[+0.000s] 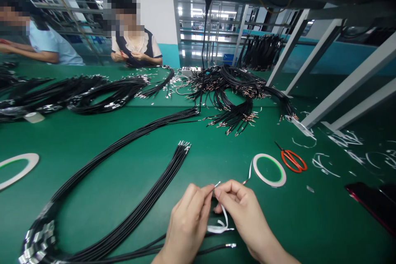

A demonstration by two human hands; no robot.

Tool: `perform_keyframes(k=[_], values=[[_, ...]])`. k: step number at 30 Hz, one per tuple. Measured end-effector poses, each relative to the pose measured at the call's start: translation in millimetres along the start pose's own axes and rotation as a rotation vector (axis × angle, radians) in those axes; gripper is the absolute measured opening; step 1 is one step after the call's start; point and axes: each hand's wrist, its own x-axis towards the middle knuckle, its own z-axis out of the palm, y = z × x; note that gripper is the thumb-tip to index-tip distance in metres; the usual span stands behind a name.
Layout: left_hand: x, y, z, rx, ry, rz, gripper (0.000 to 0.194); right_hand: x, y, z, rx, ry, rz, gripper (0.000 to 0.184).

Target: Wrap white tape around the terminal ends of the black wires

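Observation:
My left hand [190, 214] pinches a thin black cable close to its silvery end [218, 184]. My right hand [239, 204] is closed at that same end, fingertips on a narrow white tape strip [225, 216] that curls down below them. Another length of tape runs from behind the right fingers to a white tape roll [269, 155] lying flat. Under my hands lie a few black cables with metal-tipped ends [230, 246]. To the left, a long bundle of black cables [148, 200] bends in a loop, with silvery bands around its lower left.
Red-handled scissors [293, 161] lie right of the roll, near white tape scraps [324, 165]. Another tape roll [32, 161] is at far left. Coiled cable heaps [235, 86] line the back, by slanted metal posts [328, 86]. Two people [136, 47] work across the table [216, 152].

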Motion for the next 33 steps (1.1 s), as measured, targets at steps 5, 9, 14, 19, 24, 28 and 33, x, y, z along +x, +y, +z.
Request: perform_keyframes(k=[5,9,14,19,24,28,33], values=[[4.9,5.2,-1.8,-0.165,0.013,-0.14,0.022,-1.1,0.8,0.4,-0.024,-0.036,-0.035,0.026],[9.5,8.8,-1.5,-0.437,0.002,-0.4,0.018,0.3,2.6,0.7,-0.031,-0.065,-0.117,0.024],[16.8,9.7,-2.2,-0.718,-0.008,-0.643,0.024,3.1,4.6,1.7,-0.043,-0.066,-0.161,0.023],[23.3,10.9,-3.3,-0.845,0.017,-0.795,0.031,3.3,4.2,2.0,-0.088,-0.058,-0.177,0.024],[24.3,11.4,-4.7,-0.928,-0.01,-0.884,0.035,3.5,5.1,-0.7,-0.106,-0.069,-0.148,0.026],[23.0,10.4,-5.5,-0.947,-0.044,-0.923,0.037,4.4,7.9,-1.7,-0.179,-0.08,-0.166,0.027],[21.4,5.4,-3.3,-0.939,-0.024,-0.922,0.037,4.1,7.9,1.6,-0.168,-0.071,-0.15,0.026]])
